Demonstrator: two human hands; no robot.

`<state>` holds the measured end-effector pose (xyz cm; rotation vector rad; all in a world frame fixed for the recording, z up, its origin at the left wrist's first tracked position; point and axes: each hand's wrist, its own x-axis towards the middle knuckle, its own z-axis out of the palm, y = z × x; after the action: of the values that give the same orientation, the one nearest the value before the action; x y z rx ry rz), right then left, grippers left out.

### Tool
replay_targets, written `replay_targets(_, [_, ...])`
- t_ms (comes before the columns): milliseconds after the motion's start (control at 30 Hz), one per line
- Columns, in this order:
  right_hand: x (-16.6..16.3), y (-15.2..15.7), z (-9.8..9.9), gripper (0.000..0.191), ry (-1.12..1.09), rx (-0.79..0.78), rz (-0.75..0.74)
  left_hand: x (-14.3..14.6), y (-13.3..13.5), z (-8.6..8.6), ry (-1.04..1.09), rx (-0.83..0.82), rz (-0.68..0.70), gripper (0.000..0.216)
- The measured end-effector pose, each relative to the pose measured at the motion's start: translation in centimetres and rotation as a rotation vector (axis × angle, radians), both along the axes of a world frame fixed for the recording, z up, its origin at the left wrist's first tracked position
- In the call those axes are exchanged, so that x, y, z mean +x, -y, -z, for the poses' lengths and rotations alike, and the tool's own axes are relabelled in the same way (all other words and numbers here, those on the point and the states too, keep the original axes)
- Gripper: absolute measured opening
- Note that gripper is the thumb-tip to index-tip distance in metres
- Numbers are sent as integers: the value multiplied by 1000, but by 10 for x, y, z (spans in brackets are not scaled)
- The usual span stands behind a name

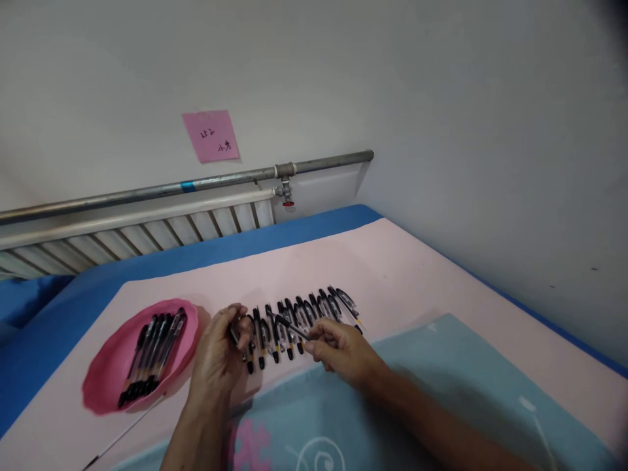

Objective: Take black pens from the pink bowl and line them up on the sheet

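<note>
A slim black pen piece (293, 327) is pinched in the right hand (343, 351), above a row of loose pen parts (309, 311) midway across the pink sheet (304, 261). The left hand (222, 340) curls round a dark piece (234, 333), unclear in shadow. Near the sheet's left edge, a pink dish (114, 353) carries several pens (156, 350), apparently complete; the row looks unassembled.

dark piece (234, 335) partly hidden by left fingers (244, 339), pen labels (265, 332) unreadably small, radiator (186, 227) cropped left
</note>
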<state>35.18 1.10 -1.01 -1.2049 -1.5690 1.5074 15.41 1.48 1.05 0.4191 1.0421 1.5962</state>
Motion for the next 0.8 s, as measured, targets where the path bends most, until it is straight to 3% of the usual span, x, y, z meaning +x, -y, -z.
replay_targets(167, [0, 1, -1, 12, -23, -9, -25, 19, 9, 2, -111, -36, 320, 19])
replay_targets(367, [4, 1, 0, 15, 29, 110, -52, 16, 8, 1, -164, -25, 190, 24])
replay_targets(500, [6, 1, -2, 14, -15, 63, -57, 17, 9, -3, -160, -56, 285, 32])
replay_targets(633, [4, 4, -4, 14, 6, 68, -85, 25, 13, -3, -174, -51, 319, 23])
replay_targets(700, [5, 5, -5, 13, 47, 121, -97, 24, 11, -2, -185, -57, 278, 20])
replay_targets(800, [16, 1, -4, 10, 142, 329, -115, 9, 5, -1, -125, -29, 107, 16])
